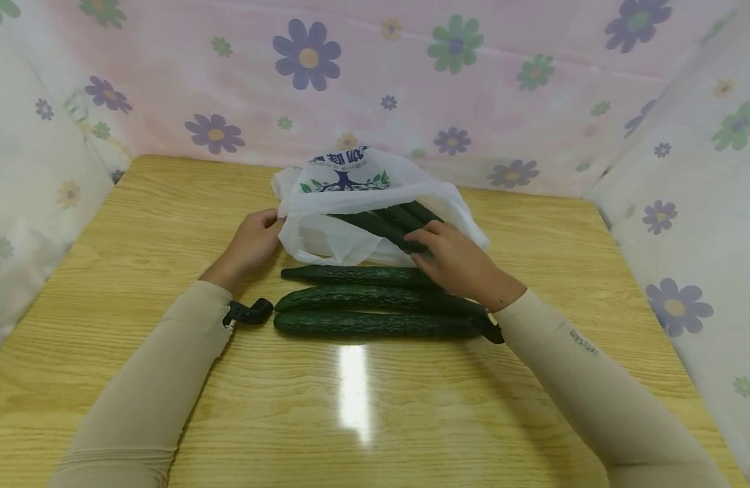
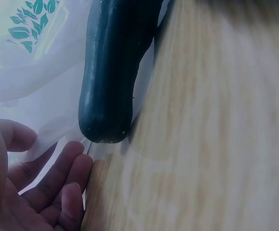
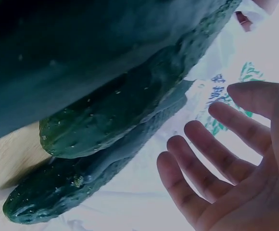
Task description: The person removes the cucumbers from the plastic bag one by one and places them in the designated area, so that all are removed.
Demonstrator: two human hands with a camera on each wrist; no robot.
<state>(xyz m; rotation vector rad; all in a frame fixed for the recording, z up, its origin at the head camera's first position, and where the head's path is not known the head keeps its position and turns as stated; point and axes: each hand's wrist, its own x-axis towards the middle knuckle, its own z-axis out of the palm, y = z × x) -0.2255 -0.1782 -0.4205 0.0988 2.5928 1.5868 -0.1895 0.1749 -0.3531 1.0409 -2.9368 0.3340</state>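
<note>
A white plastic bag with a printed tree lies at the back of the table, its mouth facing me. Inside it are several dark green cucumbers. My left hand pinches the left edge of the bag's mouth between thumb and fingers. At the mouth's right side, my right hand overlaps the near ends of the bagged cucumbers; its fingers are spread and extended in the right wrist view. Three cucumbers lie side by side in front of the bag: a back one, a middle one and a front one.
The wooden table reaches toward me, with a bright light reflection in front of the cucumbers. Flowered cloth hangs behind the table and along both sides. Black wrist devices protrude from both sleeves, the right one overlapping the cucumbers' right ends.
</note>
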